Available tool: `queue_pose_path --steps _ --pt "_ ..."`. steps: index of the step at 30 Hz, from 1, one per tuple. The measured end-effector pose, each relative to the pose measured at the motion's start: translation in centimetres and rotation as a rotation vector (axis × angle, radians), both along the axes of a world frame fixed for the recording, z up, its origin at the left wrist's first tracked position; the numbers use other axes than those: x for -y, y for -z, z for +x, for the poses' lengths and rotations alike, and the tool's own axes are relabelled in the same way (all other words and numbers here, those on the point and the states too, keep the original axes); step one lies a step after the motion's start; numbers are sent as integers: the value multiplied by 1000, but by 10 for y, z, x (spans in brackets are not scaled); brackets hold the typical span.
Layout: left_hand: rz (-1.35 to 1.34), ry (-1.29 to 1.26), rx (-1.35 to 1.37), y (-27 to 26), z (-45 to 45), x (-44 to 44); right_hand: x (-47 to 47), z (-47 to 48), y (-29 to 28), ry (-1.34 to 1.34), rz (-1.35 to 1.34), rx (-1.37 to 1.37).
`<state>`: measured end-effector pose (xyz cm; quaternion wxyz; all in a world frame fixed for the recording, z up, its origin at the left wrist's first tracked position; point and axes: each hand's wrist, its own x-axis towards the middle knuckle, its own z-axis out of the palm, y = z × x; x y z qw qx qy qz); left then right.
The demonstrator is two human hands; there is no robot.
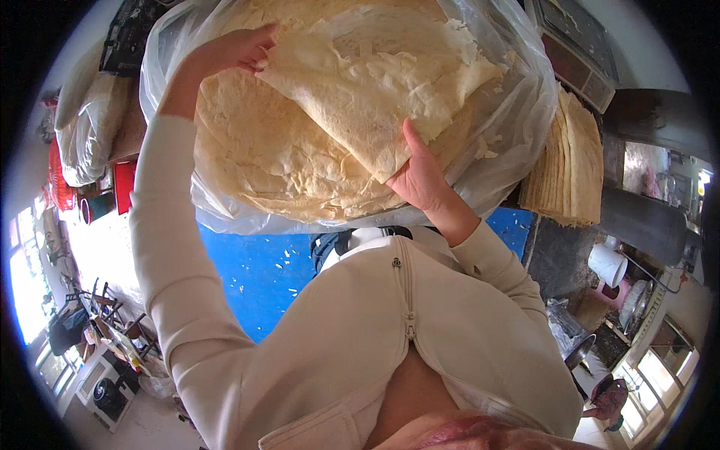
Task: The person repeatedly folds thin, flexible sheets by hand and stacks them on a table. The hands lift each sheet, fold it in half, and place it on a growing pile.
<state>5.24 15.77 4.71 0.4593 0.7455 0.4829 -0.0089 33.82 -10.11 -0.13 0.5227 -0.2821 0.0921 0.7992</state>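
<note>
A pile of large, thin, pale-yellow flatbread-like sheets point(259, 146) lies before me inside a big clear plastic bag point(489, 174). The top sheet point(360, 95) is lifted and partly folded over the others, its surface flaky and wrinkled. At the upper left, my left hand point(242, 50) pinches one edge of that sheet. Lower and to the right, my right hand point(419, 177) grips its near corner, thumb on top; the fingers are hidden underneath. Small torn flakes point(486, 146) lie on the plastic beside the pile.
A folded stack of similar sheets point(565, 163) stands on the right. Blue floor covering point(253, 270) bears white scraps. Plastic-wrapped bundles point(93, 129) lie at left, near a red box point(125, 185). A white bucket point(607, 264) and a person point(607, 396) are at far right.
</note>
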Motion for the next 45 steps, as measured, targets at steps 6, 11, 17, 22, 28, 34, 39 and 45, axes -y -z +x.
queue_pose_path --steps 6,11,17,22,28,34,39,45 --pt "1035 0 -512 25 95 156 -5 6 13 -172 242 140" --pt "907 -134 -78 74 135 227 -18 50 -6 143 336 1066" --pt "909 -156 -211 44 116 175 -52 83 -13 -396 1388 2323" --pt "924 -437 -308 40 124 175 -60 85 15 -478 1415 2355" --pt "-158 -1073 1041 32 138 238 -65 101 4 -696 1383 2117" --pt "-152 -1225 1307 8 125 234 -40 59 2 -585 1429 1986" --pt "202 -798 1167 -13 144 176 -20 52 22 -374 918 1571" --pt "1049 6 9 55 191 82 -41 88 11 101 162 263"
